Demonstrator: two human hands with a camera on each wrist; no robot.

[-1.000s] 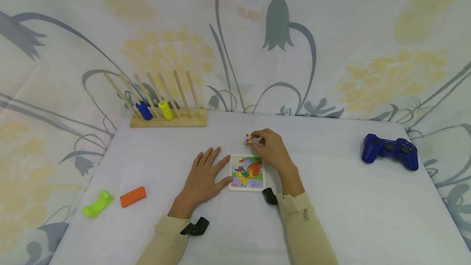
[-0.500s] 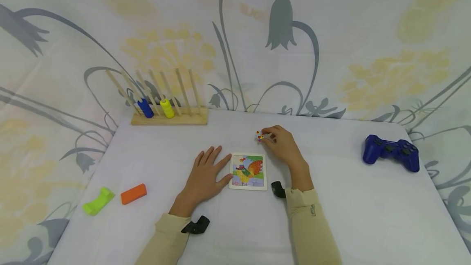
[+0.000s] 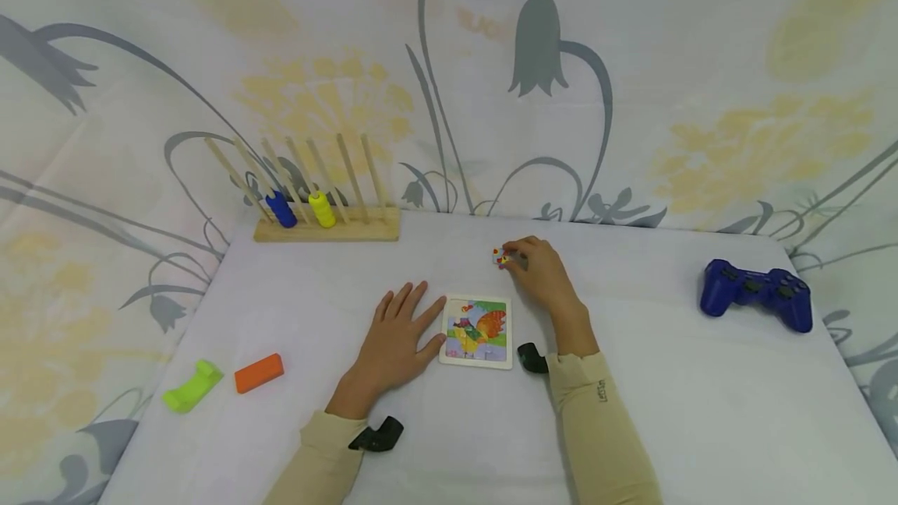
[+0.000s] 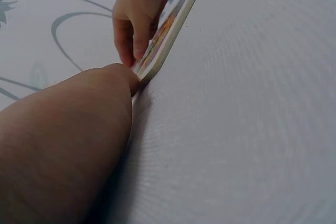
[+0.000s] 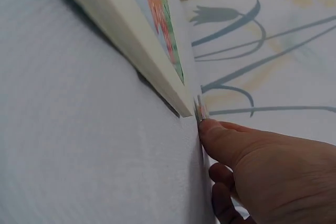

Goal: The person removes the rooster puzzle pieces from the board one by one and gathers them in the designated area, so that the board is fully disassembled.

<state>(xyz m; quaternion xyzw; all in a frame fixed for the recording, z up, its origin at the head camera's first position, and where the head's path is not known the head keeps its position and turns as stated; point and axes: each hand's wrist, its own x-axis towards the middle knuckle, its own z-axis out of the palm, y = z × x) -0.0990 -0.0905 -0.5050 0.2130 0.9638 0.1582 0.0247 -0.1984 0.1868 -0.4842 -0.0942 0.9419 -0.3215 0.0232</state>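
Observation:
A square jigsaw puzzle point(image 3: 477, 332) in a pale frame lies on the table, its picture colourful with an orange wing. My left hand point(image 3: 390, 345) rests flat to its left, fingers spread, with thumb and index fingertip at the frame's left edge. In the left wrist view the thumb point(image 4: 68, 140) meets the frame's corner. Beyond the puzzle's far right corner, my right hand point(image 3: 544, 275) pinches a small patterned puzzle piece point(image 3: 500, 256) between thumb and fingers. The right wrist view shows the piece point(image 5: 201, 109) edge-on at the fingertips, close to the tablecloth.
A wooden peg rack point(image 3: 326, 232) with blue and yellow beads stands at the back left. An orange block point(image 3: 259, 373) and a lime-green curved block point(image 3: 192, 386) lie at the left. A blue game controller point(image 3: 755, 293) sits far right. A flower-patterned cloth hangs behind.
My right hand has moved a little to the right and away from the puzzle, still pinching the piece. The left hand stays by the frame; the head view has shifted slightly.

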